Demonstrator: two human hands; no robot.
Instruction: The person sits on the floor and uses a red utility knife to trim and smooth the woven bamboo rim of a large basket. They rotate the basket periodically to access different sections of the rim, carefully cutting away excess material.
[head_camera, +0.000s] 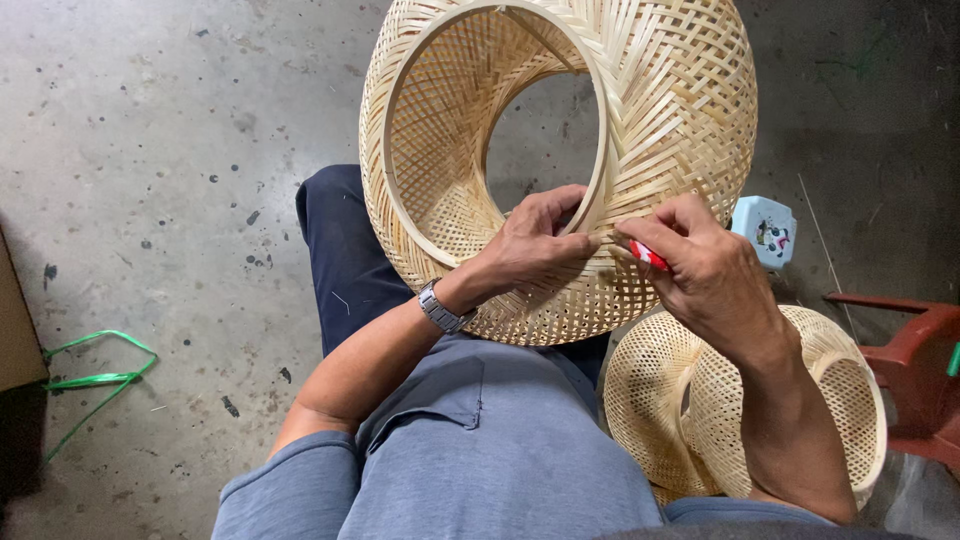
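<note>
Currently the left hand (535, 240) grips the lower rim of a large woven bamboo shade (640, 130) resting on the lap, fingers curled over the inner hoop. The right hand (700, 265) pinches a small red tool (648, 256) against the weave, just beside the left fingertips. A second woven shade (690, 400) lies on the concrete floor (170, 200) under the right forearm; green strap (95, 378) well apart on the left.

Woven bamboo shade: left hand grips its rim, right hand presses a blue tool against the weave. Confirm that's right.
Not quite. The tool in the right hand is red, not blue, as the head view shows. The rest holds: the left hand grips the rim of the woven bamboo shade, and the right hand presses the tool against the weave.
</note>
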